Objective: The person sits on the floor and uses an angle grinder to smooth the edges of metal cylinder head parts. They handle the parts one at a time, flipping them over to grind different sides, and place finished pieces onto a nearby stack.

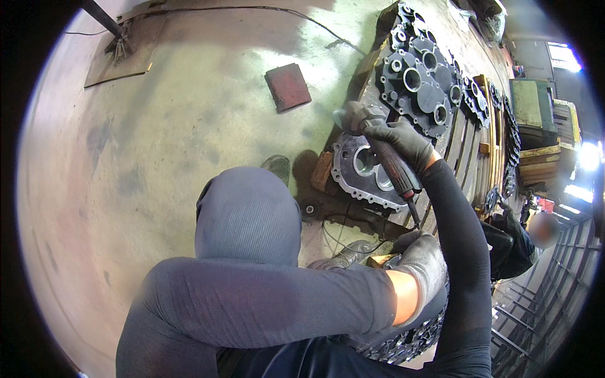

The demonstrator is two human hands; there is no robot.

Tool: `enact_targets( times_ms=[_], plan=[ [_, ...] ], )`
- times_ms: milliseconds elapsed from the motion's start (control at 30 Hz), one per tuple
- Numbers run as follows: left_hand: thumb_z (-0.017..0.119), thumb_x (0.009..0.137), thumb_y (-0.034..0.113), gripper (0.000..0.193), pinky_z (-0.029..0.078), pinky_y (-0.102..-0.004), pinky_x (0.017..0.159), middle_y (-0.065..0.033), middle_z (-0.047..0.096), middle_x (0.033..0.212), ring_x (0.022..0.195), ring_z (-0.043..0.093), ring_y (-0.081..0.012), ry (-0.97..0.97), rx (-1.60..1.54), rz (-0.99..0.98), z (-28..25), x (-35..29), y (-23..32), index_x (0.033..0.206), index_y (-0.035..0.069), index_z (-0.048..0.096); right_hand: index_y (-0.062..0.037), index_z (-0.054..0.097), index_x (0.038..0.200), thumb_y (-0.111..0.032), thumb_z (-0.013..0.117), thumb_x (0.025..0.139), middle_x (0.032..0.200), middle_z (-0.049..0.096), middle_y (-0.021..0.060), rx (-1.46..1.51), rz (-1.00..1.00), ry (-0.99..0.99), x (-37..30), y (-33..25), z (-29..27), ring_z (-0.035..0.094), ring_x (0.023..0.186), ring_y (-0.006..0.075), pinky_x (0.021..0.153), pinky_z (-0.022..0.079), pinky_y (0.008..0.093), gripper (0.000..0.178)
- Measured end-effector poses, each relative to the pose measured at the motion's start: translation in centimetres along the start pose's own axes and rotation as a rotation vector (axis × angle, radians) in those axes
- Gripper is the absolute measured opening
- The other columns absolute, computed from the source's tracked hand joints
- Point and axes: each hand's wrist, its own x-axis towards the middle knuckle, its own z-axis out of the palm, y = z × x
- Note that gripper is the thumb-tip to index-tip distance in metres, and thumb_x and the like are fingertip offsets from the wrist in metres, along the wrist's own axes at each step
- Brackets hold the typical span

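Right hand wrapped tight around the grinder, gloved fingers closed on its body, head down on the grey metal casting that lies on the wooden pallet. Left hand closed on another casting's edge near the knee. Risks: cord hangs right by the left hand, could snag; casting looks unclamped, may shift under the wheel. Person crouched close by, in spark range.

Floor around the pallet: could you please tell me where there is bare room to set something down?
Bare concrete floor lies left of the pallet, between the red block and the flat board. The pallet is packed with castings; the right hand holds a grinder there.
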Motion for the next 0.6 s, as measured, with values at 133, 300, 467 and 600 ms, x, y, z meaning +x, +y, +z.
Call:
enact_targets(
  times_ms=[133,300,467,600],
  plan=[
    [0.074,0.099,0.022,0.027,0.061,-0.0545,0.077,-0.0086,0.084,0.111,0.097,0.079,-0.0309,-0.075,0.044,0.028,-0.6,-0.7,-0.2,0.121,0.011,0.086,0.0075,0.078,0.115,-0.034,0.084,0.098,0.091,0.080,0.0157,0.130,0.182,0.014,-1.6,-3.0,1.3,0.081,0.079,0.0217,0.073,0.067,0.0370,0.045],
    [0.072,0.100,0.020,0.027,0.061,-0.0548,0.076,-0.0080,0.084,0.111,0.097,0.079,-0.0321,-0.103,0.052,0.010,-0.8,-0.9,-0.5,0.122,0.012,0.086,0.0103,0.076,0.117,-0.037,0.086,0.095,0.093,0.080,0.0154,0.047,0.183,0.016,-2.5,-3.9,2.5,0.078,0.075,0.0207,0.072,0.065,0.0355,0.053],
    [0.073,0.103,0.028,0.040,0.064,-0.0567,0.086,-0.0131,0.081,0.123,0.107,0.080,-0.0345,-0.159,0.058,0.029,-1.4,-2.1,-0.9,0.139,0.010,0.078,0.0102,0.079,0.117,-0.038,0.087,0.092,0.092,0.081,0.0129,-0.102,0.139,-0.011,-2.9,-4.7,4.3,0.077,0.075,0.0188,0.071,0.064,0.0353,0.055],
    [0.073,0.102,0.028,0.042,0.064,-0.0573,0.084,-0.0128,0.081,0.125,0.106,0.079,-0.0360,-0.173,0.058,0.028,-1.4,-2.7,-0.4,0.140,0.010,0.078,0.0086,0.080,0.116,-0.042,0.089,0.089,0.096,0.081,0.0163,-0.193,0.135,-0.019,-4.1,-5.0,4.9,0.078,0.079,0.0211,0.076,0.063,0.0364,0.059]
  ],
)
